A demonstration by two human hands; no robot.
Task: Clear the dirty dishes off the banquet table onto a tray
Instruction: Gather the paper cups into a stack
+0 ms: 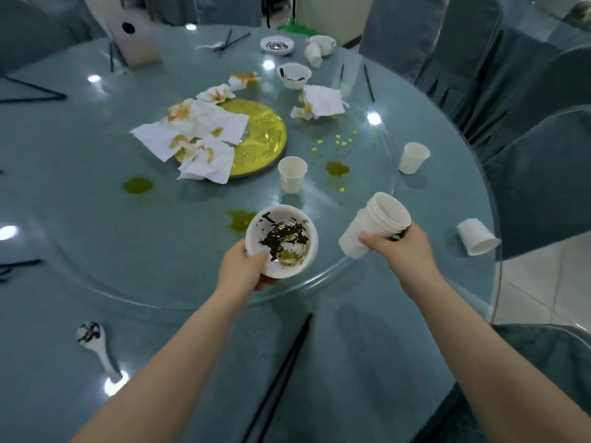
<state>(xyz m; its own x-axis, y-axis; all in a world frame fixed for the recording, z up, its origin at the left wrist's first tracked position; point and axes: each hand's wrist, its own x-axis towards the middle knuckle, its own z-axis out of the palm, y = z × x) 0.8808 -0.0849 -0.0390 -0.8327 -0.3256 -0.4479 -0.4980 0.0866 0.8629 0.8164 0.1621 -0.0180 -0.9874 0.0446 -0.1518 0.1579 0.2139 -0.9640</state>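
Note:
My left hand grips a white bowl smeared with dark sauce, held above the near edge of the glass turntable. A tilted stack of white paper cups sits in the grip of my right hand. Two upright paper cups stand on the turntable, and one cup lies on its side at the right edge. Farther back are a dirty bowl, a small dish and a tipped cup with a bowl. No tray is in view.
Stained napkins cover part of a gold plate; more napkins lie to its right. A dirty spoon and black chopsticks lie on the near table. Yellow-green spills mark the glass. Covered chairs stand at the right.

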